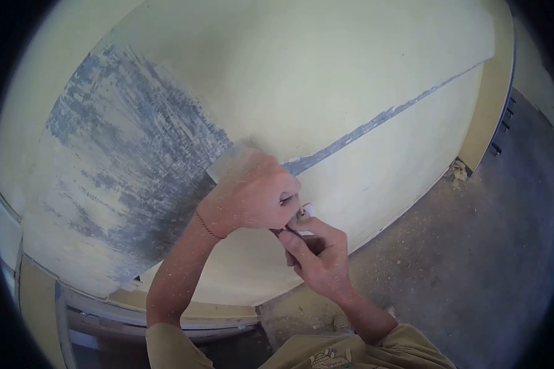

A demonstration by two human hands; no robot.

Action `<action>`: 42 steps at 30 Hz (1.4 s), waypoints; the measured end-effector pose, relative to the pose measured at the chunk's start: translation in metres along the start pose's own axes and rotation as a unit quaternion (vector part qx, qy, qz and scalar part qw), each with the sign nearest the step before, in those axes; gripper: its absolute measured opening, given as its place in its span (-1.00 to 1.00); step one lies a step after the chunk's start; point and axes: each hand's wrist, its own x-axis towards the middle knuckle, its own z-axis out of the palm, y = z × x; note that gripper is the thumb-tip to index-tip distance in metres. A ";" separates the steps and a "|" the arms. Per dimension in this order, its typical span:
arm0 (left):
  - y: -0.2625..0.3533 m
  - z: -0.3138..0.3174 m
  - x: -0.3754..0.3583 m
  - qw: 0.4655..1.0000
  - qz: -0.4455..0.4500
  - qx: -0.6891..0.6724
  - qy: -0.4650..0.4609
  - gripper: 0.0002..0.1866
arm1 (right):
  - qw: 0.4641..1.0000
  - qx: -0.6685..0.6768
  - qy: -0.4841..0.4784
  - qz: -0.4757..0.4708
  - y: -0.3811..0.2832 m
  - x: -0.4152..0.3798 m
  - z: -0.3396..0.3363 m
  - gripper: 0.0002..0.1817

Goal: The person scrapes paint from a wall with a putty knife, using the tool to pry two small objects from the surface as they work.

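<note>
My left hand (252,190), with a thin cord bracelet at the wrist, is closed in front of a pale wall (351,80). A pale flat edge (220,165) shows behind its knuckles; I cannot tell whether the hand holds it. Just below and to the right, my right hand (320,255) is closed, thumb and fingers pinched beside the left fingers. Between the two hands are a small whitish piece (305,212) and a dark narrow part, both too hidden to name. The wall has a large scraped grey-blue patch (148,135) left of my hands.
A narrow grey strip (375,120) runs up the wall to the right. The grey floor (449,264) carries scattered flakes, with crumbled debris (458,172) at the wall's base. A pale ledge (197,323) crosses the lower left. Dark pegs (503,126) stick out at the right.
</note>
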 end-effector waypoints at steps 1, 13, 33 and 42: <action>0.002 0.005 -0.004 1.000 -0.005 0.001 -0.002 -0.77 | 1.000 0.003 -0.003 0.004 0.001 -0.007 -0.001 -0.86; 0.003 0.011 -0.005 0.999 0.014 0.048 -0.022 -0.79 | 0.996 0.006 0.023 0.091 0.000 -0.013 -0.002 -0.84; 0.006 -0.002 0.000 0.998 -0.033 0.042 -0.041 -0.80 | 1.000 0.009 -0.009 0.015 -0.015 -0.004 0.002 -0.87; 0.003 0.009 -0.003 0.996 -0.006 0.070 -0.056 -0.81 | 0.997 0.015 0.008 0.074 -0.004 -0.012 -0.002 -0.86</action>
